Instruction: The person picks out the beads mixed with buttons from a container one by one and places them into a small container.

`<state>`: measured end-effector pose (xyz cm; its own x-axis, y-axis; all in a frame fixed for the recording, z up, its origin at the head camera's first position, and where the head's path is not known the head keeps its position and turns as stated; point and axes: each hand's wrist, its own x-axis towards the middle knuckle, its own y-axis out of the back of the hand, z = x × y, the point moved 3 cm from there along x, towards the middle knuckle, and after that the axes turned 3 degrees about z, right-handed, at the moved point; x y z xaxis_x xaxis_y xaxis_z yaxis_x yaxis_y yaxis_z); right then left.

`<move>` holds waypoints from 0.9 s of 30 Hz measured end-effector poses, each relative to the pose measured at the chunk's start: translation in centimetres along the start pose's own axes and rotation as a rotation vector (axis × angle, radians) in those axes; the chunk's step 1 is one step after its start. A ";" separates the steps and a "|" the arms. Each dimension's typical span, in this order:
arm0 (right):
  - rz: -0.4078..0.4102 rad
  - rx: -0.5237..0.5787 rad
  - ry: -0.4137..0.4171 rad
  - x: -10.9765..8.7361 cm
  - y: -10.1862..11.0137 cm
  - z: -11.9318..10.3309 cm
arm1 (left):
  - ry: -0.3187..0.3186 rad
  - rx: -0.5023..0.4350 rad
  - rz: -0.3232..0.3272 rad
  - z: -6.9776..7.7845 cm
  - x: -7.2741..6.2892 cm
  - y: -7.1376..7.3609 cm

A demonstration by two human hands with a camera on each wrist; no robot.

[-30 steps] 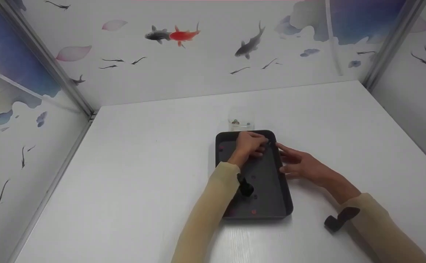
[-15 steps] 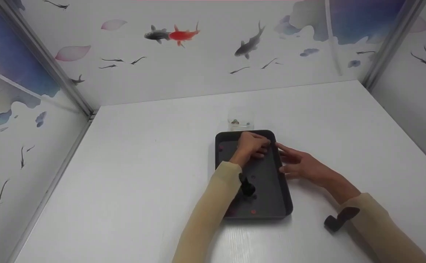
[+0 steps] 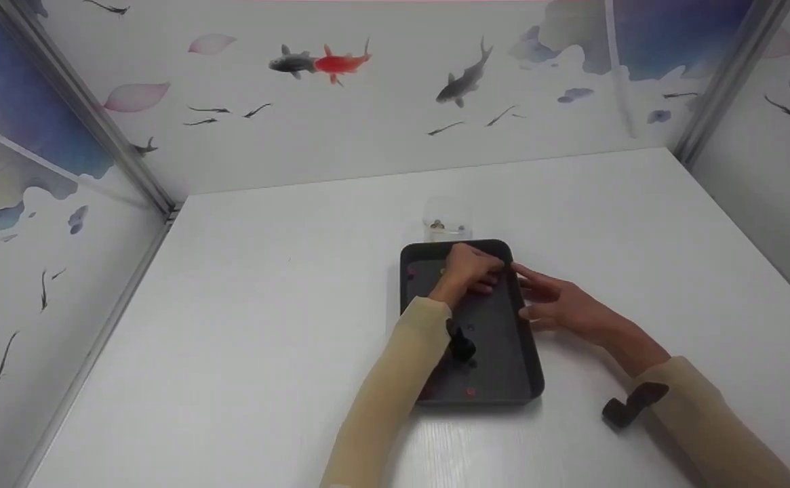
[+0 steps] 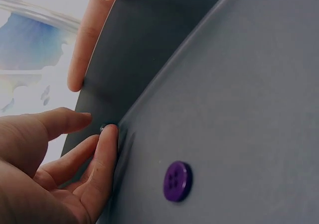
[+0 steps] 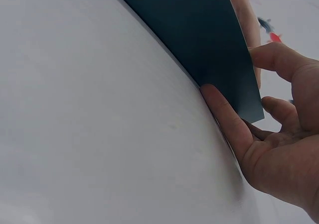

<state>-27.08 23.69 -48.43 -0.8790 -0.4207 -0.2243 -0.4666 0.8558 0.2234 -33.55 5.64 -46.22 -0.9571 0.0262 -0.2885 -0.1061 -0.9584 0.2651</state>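
Observation:
My left hand (image 3: pixel 469 268) reaches inside a dark grey tray (image 3: pixel 496 359), its fingertips at the far right corner. In the left wrist view a tiny dark, shiny thing (image 4: pixel 103 128) shows at these fingertips, mostly hidden; the thumb stands apart from them. A purple four-hole button (image 4: pixel 178 181) lies on the tray floor nearby. My right hand (image 3: pixel 564 308) touches the outside of the tray's right wall, fingers spread; in the right wrist view one finger lies along the wall's base. A red button (image 3: pixel 470 392) and another reddish one (image 3: pixel 411 272) lie in the tray.
Just behind the tray stands a clear box (image 3: pixel 449 220) with a few small pieces inside. Dark wrist cameras (image 3: pixel 462 348) hang at the sleeves. A white table (image 3: pixel 266 305) surrounds the tray, with printed panels (image 3: pixel 367 135) at the back and sides.
My left hand has shifted slightly right, further into the corner. The dark piece seen earlier at its fingertips is now covered in the head view. My right hand and the tray stay put.

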 end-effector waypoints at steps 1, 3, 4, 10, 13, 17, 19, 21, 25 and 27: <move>0.001 -0.002 0.000 0.0 0.0 0.0 | 0.003 0.002 -0.002 0.0 0.0 0.0; 0.002 -0.002 0.000 0.0 0.0 0.1 | 0.009 0.005 -0.003 0.0 0.0 -0.1; 0.002 -0.003 0.000 0.0 0.0 0.1 | 0.011 0.007 -0.002 0.0 0.1 -0.2; 0.001 -0.008 0.004 0.0 0.1 0.1 | 0.009 0.039 0.005 0.2 0.2 -0.2; 0.000 -0.006 0.005 0.0 0.1 0.1 | 0.007 0.058 0.005 0.2 0.2 -0.3; -0.002 -0.007 0.009 0.0 0.1 0.2 | -0.006 0.063 0.008 0.1 0.2 -0.5; 0.000 -0.006 0.010 0.0 0.1 0.2 | -0.021 0.066 0.010 0.1 0.2 -0.6; 0.000 0.001 0.012 0.0 0.1 0.1 | -0.040 0.077 0.008 0.1 0.3 -0.8; -0.003 0.006 0.017 0.0 0.1 0.1 | -0.070 0.100 0.001 0.1 0.3 -0.9; -0.006 0.004 0.022 0.0 0.1 0.1 | -0.075 0.105 0.002 0.1 0.4 -0.9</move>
<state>-27.07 23.80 -48.51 -0.8780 -0.4327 -0.2047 -0.4719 0.8543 0.2179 -33.85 6.52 -46.48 -0.9745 0.0491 -0.2191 -0.1279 -0.9234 0.3620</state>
